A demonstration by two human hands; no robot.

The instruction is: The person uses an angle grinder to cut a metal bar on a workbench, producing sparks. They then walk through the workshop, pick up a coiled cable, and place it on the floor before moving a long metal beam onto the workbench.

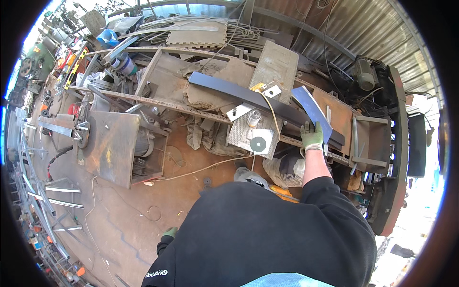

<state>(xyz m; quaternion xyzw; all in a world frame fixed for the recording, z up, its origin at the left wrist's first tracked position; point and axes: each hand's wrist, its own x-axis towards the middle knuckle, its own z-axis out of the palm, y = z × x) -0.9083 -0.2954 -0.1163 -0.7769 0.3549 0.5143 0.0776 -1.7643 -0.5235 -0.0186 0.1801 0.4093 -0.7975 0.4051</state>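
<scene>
My right hand (pixel 312 136), in a green glove, rests with fingers stretched out on the end of a long dark metal profile (pixel 229 93) lying across the bench. Beside its fingertips is a bent blue metal piece (pixel 313 109), which crosses over the profile. My left hand (pixel 170 232), also gloved in green, hangs low at my side; the sleeve and body hide most of it, and its fingers cannot be made out. Near the bench's middle stand a spray can (pixel 254 118) and a dark round disc (pixel 258 144) on a white square. Pale plates with holes (pixel 240 111) lie around the profile.
A rusty metal-topped stand (pixel 109 143) with a motor under it is at the left. A yellow cord (pixel 210 166) runs over the brown floor. Cloth bundles (pixel 285 170) lie below the bench, a yellow level (pixel 76 68) leans far left, and a motor (pixel 365 75) sits at right.
</scene>
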